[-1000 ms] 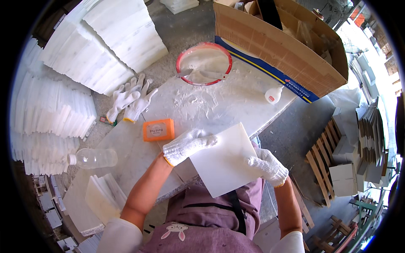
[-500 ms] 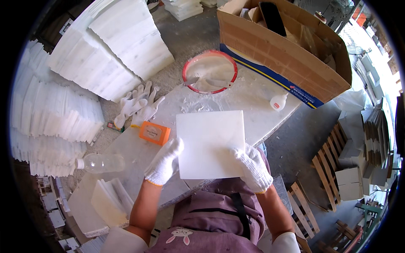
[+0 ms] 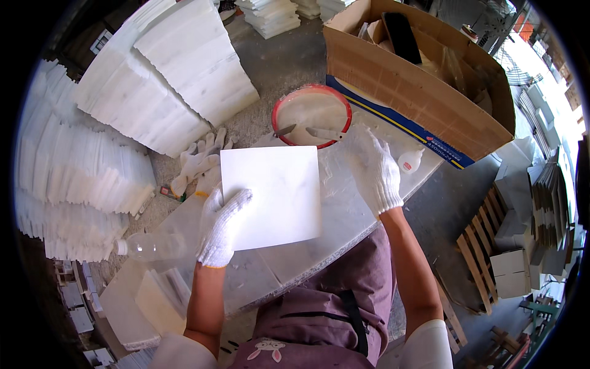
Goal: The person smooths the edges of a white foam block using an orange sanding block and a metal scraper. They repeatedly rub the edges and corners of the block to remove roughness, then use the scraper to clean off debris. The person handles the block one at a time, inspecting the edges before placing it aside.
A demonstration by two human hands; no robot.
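Note:
In the head view, my left hand (image 3: 224, 224), in a white knit glove, grips the left edge of a square white tile (image 3: 276, 197), thumb on its face. My right hand (image 3: 376, 169), gloved alike, is off the tile and stretched forward, its fingers extended and a little blurred. Beside those fingers is a red-rimmed bowl (image 3: 276, 111) of pale powder or paste. A knife (image 3: 324, 133) lies across its near rim, handle toward my right hand. A second blade (image 3: 284, 131) rests at the bowl's left side.
A cardboard box (image 3: 418, 80) with a dark phone (image 3: 401, 38) on it stands at the far right. A small white bottle (image 3: 410, 161) is near the table (image 3: 276, 270) edge. At left are stacked white slabs (image 3: 86, 166), spare gloves (image 3: 200, 163) and a clear bottle (image 3: 153, 246).
My right hand has let go of the tile and moved forward toward the bowl. The tile, in my left hand, has shifted left and forward, now covering the orange box.

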